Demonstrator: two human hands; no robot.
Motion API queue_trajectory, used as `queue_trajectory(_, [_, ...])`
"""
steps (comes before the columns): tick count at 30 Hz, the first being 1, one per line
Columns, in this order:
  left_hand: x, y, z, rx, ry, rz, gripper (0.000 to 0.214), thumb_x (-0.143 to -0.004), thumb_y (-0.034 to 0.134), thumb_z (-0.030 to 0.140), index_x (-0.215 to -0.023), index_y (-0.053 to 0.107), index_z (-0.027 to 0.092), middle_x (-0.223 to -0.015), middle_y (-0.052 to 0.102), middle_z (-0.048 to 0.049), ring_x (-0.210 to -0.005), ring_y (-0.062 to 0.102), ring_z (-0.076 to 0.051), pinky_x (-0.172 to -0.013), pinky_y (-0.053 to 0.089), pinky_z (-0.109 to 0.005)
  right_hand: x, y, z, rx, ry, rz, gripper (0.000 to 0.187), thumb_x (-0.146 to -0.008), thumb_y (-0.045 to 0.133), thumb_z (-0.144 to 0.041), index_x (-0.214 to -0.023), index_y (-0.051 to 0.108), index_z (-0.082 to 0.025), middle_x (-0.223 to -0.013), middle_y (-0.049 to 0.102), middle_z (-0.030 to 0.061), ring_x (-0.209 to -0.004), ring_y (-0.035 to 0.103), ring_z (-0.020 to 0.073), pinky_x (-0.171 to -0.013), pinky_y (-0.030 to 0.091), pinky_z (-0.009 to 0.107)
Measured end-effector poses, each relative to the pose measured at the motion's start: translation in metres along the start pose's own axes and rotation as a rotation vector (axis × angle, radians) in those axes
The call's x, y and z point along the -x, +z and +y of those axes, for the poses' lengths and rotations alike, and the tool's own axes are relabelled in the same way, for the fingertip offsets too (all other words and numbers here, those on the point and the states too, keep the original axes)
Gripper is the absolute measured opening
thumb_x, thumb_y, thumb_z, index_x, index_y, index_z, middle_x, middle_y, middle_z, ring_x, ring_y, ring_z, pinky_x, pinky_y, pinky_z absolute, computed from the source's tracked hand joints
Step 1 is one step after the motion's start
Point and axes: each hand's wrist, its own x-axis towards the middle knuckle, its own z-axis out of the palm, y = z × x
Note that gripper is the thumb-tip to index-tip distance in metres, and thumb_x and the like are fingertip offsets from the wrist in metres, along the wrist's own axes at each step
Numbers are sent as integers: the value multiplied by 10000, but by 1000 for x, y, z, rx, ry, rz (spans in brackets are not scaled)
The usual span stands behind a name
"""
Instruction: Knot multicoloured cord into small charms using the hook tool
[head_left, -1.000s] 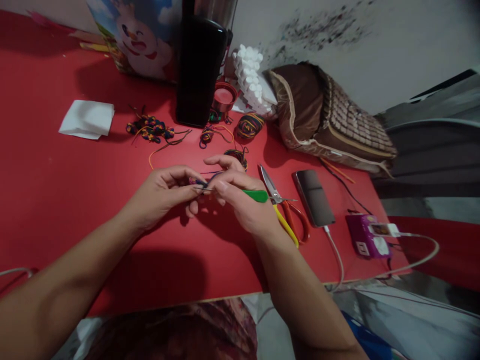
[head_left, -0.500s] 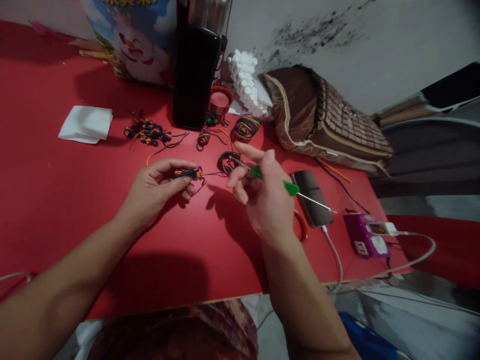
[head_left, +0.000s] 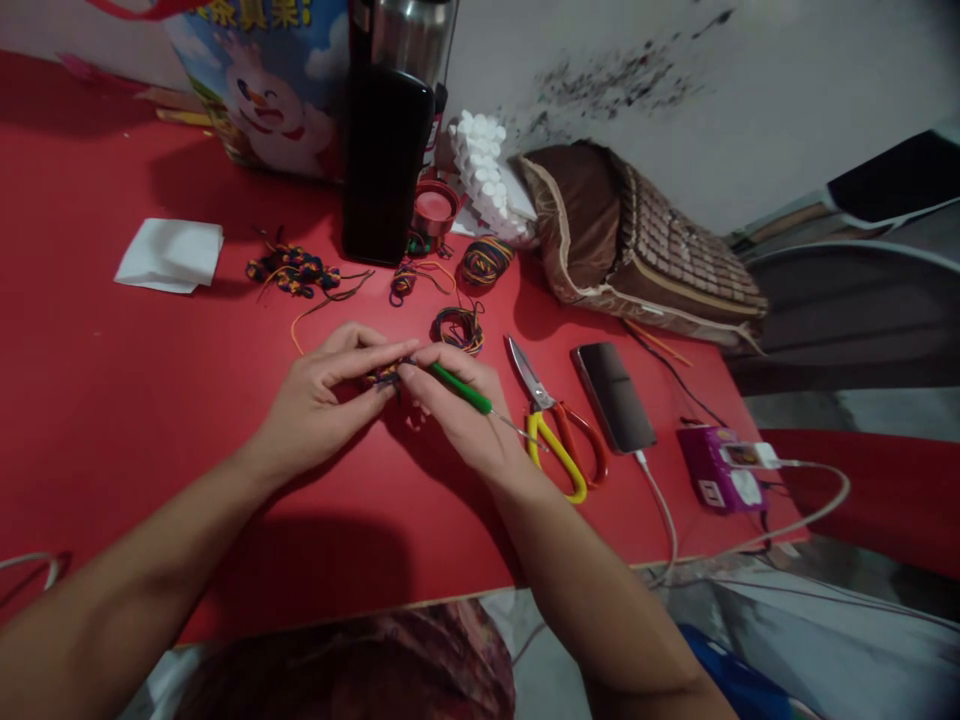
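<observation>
Between the fingers of my left hand point(head_left: 319, 395) is a small crocheted piece point(head_left: 384, 375) in dark blue, orange and red yarn. My right hand point(head_left: 469, 410) is closed around a crochet hook point(head_left: 461, 387) with a green grip and thin metal ends. Its fingertips meet the left ones at the crocheted piece, and the hook's far tip is hidden there. A loose coil of multicoloured yarn point(head_left: 457, 330) lies just beyond the hands. Scissors point(head_left: 551, 415) with one yellow and one red handle rest to the right of my right hand.
Behind the hands lie a knotted yarn piece point(head_left: 294, 268), a yarn ball point(head_left: 487, 261) and folded white paper point(head_left: 171, 255). A black phone point(head_left: 386, 165) stands upright before a steel bottle point(head_left: 412, 40). Rightward are a charging phone point(head_left: 615, 395), a purple power box point(head_left: 720, 465) and a brown cushion point(head_left: 645, 230).
My right hand has come left and down with the crochet hook and now meets my left hand at the crocheted piece. The scissors are uncovered.
</observation>
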Motion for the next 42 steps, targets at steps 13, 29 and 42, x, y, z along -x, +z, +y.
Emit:
queue_trajectory(13, [1,8,-4,562,-492,102,143,-788,872,210,-866,757,179,-801,771,-16,-697,727,-131,-713,594,-253,-5,-6,9,-238,85,-7,249,-861,800,-411,-966,676,-222,-640,569,-68,-532,462,95,-489,388,239])
queue_trajectory(29, [0,10,2,446,-515,100,136,-809,775,219,-779,658,156,-627,679,-3,-489,620,-122,-475,549,-245,-2,2,0,-133,138,34,195,-825,800,-346,-852,665,-208,-639,597,-51,-544,470,84,-501,350,231])
queue_trajectory(42, [2,8,-6,562,-655,-37,211,-766,815,174,-931,685,148,-655,735,-16,-520,677,-133,-489,581,-231,-9,-1,9,-398,153,53,388,-772,907,-395,-711,575,-204,-523,481,-96,-451,366,48,-442,230,221])
